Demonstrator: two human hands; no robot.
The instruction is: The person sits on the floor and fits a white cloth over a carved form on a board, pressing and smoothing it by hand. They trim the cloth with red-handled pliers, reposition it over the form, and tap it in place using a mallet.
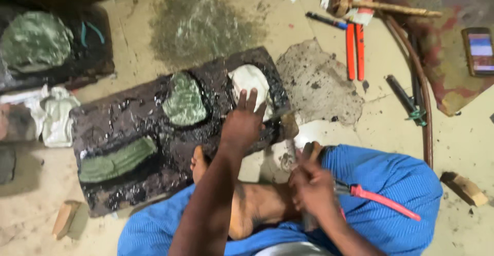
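The pitch-covered block (154, 132) is steadied on the floor by the left hand (242, 124), fingers spread flat beside the pale inset piece (252, 83), while the right hand (311, 184) is closed around a tool handle nearer the body.

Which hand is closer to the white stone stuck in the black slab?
Left. The left hand rests its fingers on the white stone; the right hand is lower down by the knee, gripping a tool.

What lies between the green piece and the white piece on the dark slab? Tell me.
Head view: only a strip of the black, glossy slab separates the green piece from the white piece.
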